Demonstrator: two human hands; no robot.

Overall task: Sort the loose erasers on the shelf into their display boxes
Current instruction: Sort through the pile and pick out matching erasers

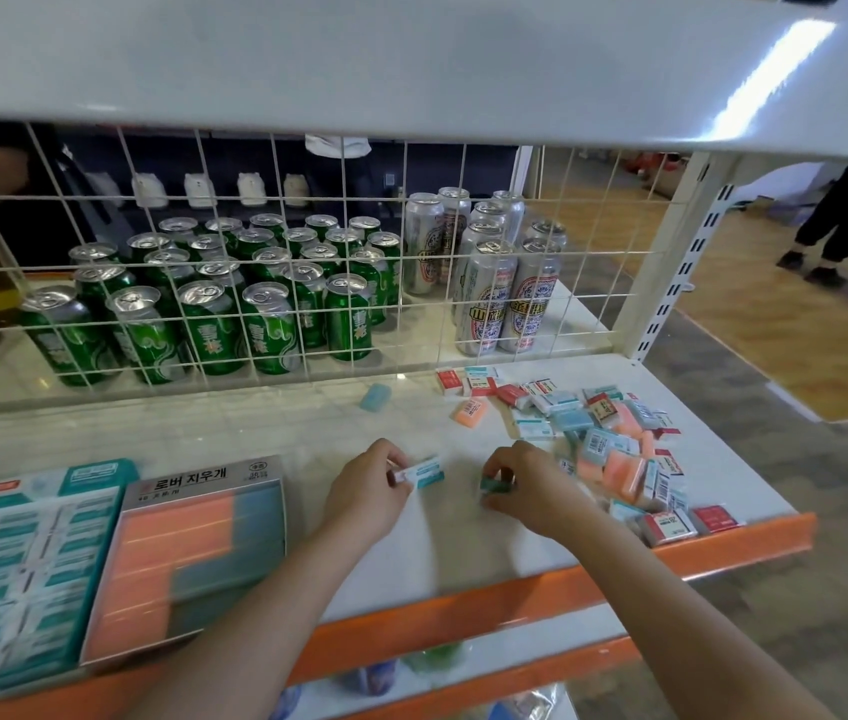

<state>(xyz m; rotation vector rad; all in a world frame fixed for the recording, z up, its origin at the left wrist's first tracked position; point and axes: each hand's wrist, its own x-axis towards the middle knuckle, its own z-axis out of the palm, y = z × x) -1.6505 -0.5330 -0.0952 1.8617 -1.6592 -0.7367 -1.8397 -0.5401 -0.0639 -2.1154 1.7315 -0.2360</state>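
Left hand (367, 488) pinches a teal-and-white sleeved eraser (424, 471) just above the white shelf (265, 433), fingers curled round its end. Close to its right, the right hand (525, 485) clamps a small green eraser (495, 483) between thumb and fingertips. Further right of that grip sprawls the loose eraser pile (614, 444), red, teal, orange. Left of the left grip sit the orange-and-teal display box (193, 553) and, beyond it, the teal-and-white display box (21, 574). Beyond both hands, behind the wire grid (276, 283), green cans (208, 304).
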